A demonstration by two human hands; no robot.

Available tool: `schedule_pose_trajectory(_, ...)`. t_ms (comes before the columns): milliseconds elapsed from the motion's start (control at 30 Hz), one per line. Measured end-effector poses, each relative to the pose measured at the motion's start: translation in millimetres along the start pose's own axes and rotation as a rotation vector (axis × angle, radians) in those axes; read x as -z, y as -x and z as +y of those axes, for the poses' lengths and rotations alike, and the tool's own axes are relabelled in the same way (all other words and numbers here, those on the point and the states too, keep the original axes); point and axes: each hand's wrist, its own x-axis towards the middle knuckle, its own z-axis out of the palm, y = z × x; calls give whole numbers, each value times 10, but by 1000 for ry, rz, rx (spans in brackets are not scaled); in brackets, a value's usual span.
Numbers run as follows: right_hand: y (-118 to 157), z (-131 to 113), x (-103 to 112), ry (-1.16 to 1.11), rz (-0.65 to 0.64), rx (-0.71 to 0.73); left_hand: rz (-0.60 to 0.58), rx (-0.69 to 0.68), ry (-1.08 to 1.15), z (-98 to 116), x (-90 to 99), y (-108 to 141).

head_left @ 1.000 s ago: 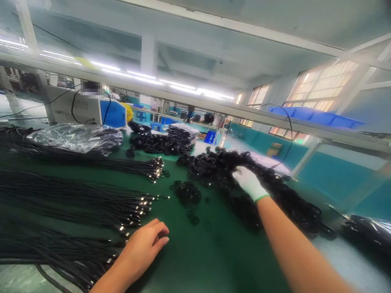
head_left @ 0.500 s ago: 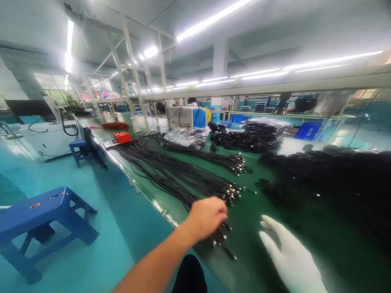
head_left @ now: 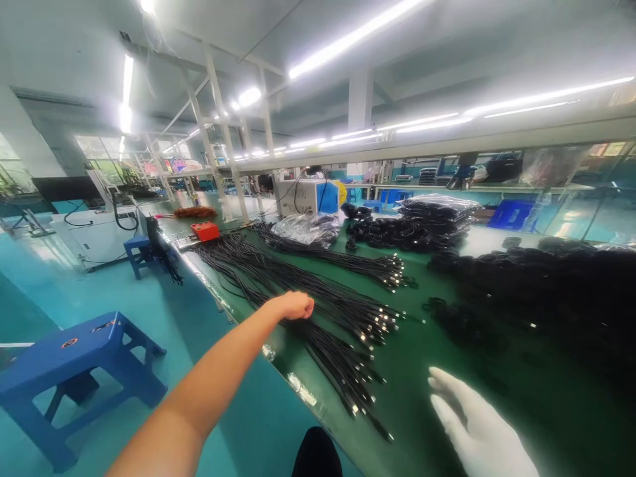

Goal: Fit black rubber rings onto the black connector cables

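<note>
My left hand [head_left: 297, 306], bare, is closed over the nearest bundle of black cables [head_left: 330, 358], around the middle of its length. Its fingers curl down onto the cables, and their tips are hidden from me. From there the bundle fans out towards me, ending in small metal connectors. Two more bundles lie behind it, a thick middle bundle [head_left: 318, 291] and a thinner far bundle [head_left: 348, 260]. In a white glove, my right hand [head_left: 477, 421] is held over the green tabletop with thumb and fingers apart, holding nothing.
Dark coiled cables [head_left: 546, 298] are heaped on the right of the green table [head_left: 412, 397]. Behind the bundles lie clear plastic bags [head_left: 308, 230] and a red box [head_left: 205, 230]. A blue stool [head_left: 84, 344] stands on the floor at left.
My left hand has moved away from the connector ends, up and left along the near bundle, uncovering the connectors. My right hand stays open in nearly the same place. The view has shifted slightly.
</note>
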Motion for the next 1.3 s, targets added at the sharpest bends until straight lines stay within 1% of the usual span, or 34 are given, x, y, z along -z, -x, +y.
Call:
schedule_pose_trajectory(67, 2, 3, -9, -33, -1, -2, 43, -42, 33, -16, 68, 17)
schedule_pose_trajectory(133, -3, 6, -13, -78, 8, 3, 111, -100, 75, -8, 154, 56)
schedule_pose_trajectory(233, -41, 12, 38, -165, 40, -57, 220, -192, 135, 84, 293, 155)
schedule_pose_trajectory(300, -82, 4, 126, -221, 109, -135, 309, -246, 180, 222, 369, 245)
schedule_pose_trajectory(367, -111, -29, 246, -326, 213, -178, 389, -306, 232, 429, 415, 334)
schedule_pose_trajectory(400, -115, -56, 308, -426, 245, -175, 413, -342, 258, 553, 427, 371)
schedule_pose_trajectory(433, -110, -88, 367, -567, 242, -162, 423, -382, 281, 684, 430, 397)
schedule_pose_trajectory(467, -97, -123, 417, -754, 162, -136, 421, -427, 301, 815, 427, 409)
schedule_pose_trajectory(500, -76, -155, 456, -982, 3, -110, 411, -475, 322, 942, 418, 404)
schedule_pose_trajectory(533, -52, -181, 480, -1172, -251, -122, 407, -519, 327, 1060, 402, 382)
schedule_pose_trajectory(567, -27, -197, 487, -1306, -521, -125, 417, -547, 303, 1169, 378, 345)
schedule_pose_trajectory(600, -5, -201, 479, -1394, -738, -106, 439, -558, 259, 1273, 345, 298)
schedule_pose_trajectory(633, 12, -193, 456, -1443, -913, -87, 468, -555, 206, 1374, 302, 251)
schedule_pose_trajectory(667, 24, -175, 424, -1474, -1030, -72, 497, -544, 151, 1478, 247, 213)
schedule_pose_trajectory(700, 30, -149, 386, -1490, -1120, -69, 509, -533, 101, 1586, 182, 192)
schedule_pose_trajectory(733, 32, -120, 347, -1511, -1176, -76, 487, -536, 64, 1700, 109, 195)
schedule_pose_trajectory(767, 31, -93, 312, -1535, -1211, -90, 428, -558, 50, 1817, 32, 219)
schedule_pose_trajectory(867, 29, -51, 258, -1629, -1266, -137, 206, -665, 54, 2140, -166, 362)
schedule_pose_trajectory(900, 32, -52, 261, -1654, -1282, -149, 162, -693, 82, 2220, -200, 402)
schedule_pose_trajectory(933, 37, -59, 274, -1673, -1295, -156, 146, -716, 122, 2279, -213, 426)
schedule_pose_trajectory(1033, 56, -92, 335, -1690, -1319, -146, 158, -785, 241, 2346, -142, 406)
schedule_pose_trajectory(1100, 66, -107, 355, -1687, -1326, -124, 156, -843, 276, 2349, -67, 356)
schedule_pose_trajectory(1167, 69, -111, 347, -1680, -1353, -107, 164, -883, 280, 2366, -42, 308)
schedule_pose_trajectory(1233, 68, -103, 337, -1672, -1408, -95, 203, -901, 293, 2400, -96, 258)
schedule_pose_trajectory(1300, 62, -80, 372, -1668, -1421, -68, 259, -882, 297, 2419, -214, 193)
